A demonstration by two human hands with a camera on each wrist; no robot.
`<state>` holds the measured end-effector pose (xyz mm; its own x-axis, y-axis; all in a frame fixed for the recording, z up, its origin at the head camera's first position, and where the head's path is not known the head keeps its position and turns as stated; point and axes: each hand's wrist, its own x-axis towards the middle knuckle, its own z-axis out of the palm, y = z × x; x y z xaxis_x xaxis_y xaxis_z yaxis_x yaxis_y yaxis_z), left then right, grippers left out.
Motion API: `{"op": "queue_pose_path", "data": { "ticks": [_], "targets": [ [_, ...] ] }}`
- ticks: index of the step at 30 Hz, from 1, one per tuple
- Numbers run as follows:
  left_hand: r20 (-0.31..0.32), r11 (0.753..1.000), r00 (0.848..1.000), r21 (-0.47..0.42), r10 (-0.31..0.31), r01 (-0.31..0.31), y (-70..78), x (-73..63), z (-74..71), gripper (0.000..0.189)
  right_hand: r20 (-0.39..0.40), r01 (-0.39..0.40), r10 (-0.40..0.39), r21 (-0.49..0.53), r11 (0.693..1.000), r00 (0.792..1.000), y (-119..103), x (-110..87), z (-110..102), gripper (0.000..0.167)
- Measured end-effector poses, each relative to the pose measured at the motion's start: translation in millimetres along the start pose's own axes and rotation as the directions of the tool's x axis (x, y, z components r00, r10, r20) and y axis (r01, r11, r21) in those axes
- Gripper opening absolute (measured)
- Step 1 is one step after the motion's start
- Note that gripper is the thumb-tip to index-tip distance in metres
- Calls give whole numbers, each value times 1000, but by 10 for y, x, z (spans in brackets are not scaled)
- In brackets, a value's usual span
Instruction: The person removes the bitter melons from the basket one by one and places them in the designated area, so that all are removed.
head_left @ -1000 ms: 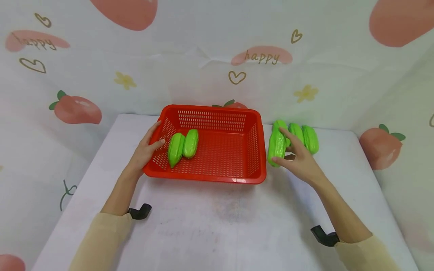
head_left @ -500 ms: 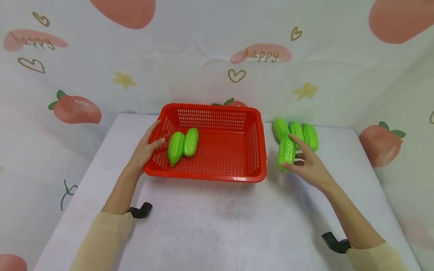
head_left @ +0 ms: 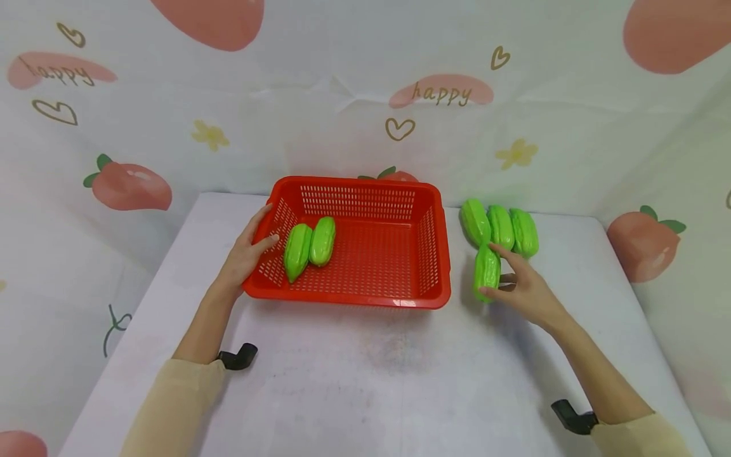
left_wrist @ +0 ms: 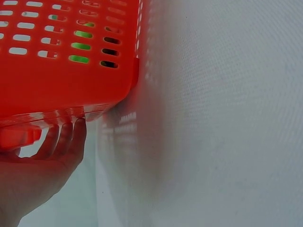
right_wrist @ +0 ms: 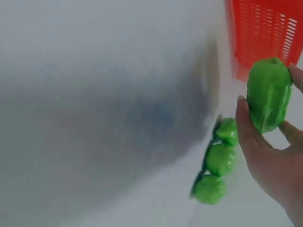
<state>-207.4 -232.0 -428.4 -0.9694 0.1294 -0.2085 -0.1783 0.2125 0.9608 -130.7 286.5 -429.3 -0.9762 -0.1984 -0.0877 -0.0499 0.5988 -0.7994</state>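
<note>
My left hand (head_left: 241,257) grips the left rim of a red plastic basket (head_left: 342,298), thumb over the inner side; in the left wrist view its fingers (left_wrist: 71,139) lie against the outside of the basket. Two glossy green star fruits (head_left: 322,241) lie side by side in the basket's left part. Right of the basket, my right hand (head_left: 528,289) pinches another ridged green star fruit (head_left: 487,273) between thumb and fingertips. The right wrist view shows this held star fruit (right_wrist: 269,94) upright between the fingers. Behind it, a row of three star fruits (head_left: 501,227) lies on the table.
The basket stands on a white table (head_left: 365,374) near its back edge. A fabric backdrop (head_left: 320,82) with printed fruit and hearts hangs behind and at both sides. Dark wrist-worn pieces (head_left: 238,357) stick out beside both sleeves.
My right hand has moved right and toward me, carrying the held star fruit away from the basket's right side and in front of the row. The left hand and basket stay put.
</note>
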Motion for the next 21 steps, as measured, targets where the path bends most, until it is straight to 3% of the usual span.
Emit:
{"op": "queue_pose_path", "data": {
  "ticks": [11,21],
  "targets": [
    [0,1000,1000,-9,3,-3,-19,19,2,64,22,8,-8,-32,999,1000,192,42,40,88],
    [-7,1000,1000,-4,6,-6,-35,11,-3,62,43,-57,61,-92,994,997,314,55,29,90]
  ]
}}
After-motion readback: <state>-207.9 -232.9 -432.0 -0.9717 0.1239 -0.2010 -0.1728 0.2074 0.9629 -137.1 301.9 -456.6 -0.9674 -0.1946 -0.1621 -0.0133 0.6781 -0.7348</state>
